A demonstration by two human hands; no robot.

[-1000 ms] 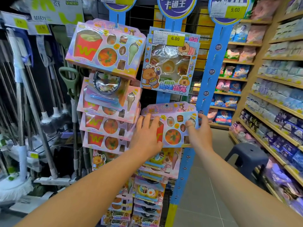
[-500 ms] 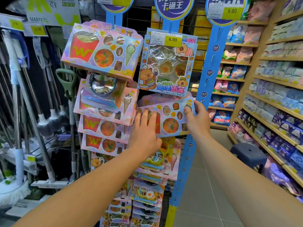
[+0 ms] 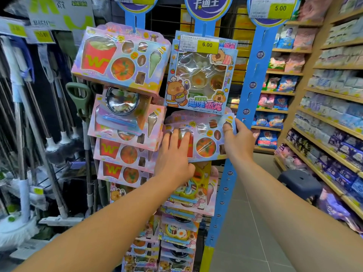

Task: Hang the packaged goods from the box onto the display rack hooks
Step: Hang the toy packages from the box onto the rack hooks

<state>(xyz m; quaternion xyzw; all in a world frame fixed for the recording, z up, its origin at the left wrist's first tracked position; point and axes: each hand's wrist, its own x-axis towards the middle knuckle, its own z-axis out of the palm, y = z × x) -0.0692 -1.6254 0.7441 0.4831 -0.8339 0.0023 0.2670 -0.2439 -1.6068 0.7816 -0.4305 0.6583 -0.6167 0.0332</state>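
A pink toy-food package (image 3: 206, 142) with a fries and pizza picture is held up against the display rack, just under a blue bear package (image 3: 198, 75). My left hand (image 3: 174, 154) lies flat on its left front, fingers straight, thumb under the bottom edge. My right hand (image 3: 235, 138) grips its upper right corner, thumb on the front. The blue rack strip (image 3: 253, 79) rises to the right. The hook behind the package is hidden. The box is out of view.
Several identical pink packages (image 3: 121, 59) hang in a column on the left, more packages (image 3: 176, 232) below. Mops and brooms (image 3: 23, 134) stand at far left. Stocked shelves (image 3: 334, 114) line the right aisle, with a grey stool (image 3: 298, 183) on the floor.
Both hands raised the pink package up the rack, from well below the blue bear package to just under it. The right thumb now sits on the upper right corner.
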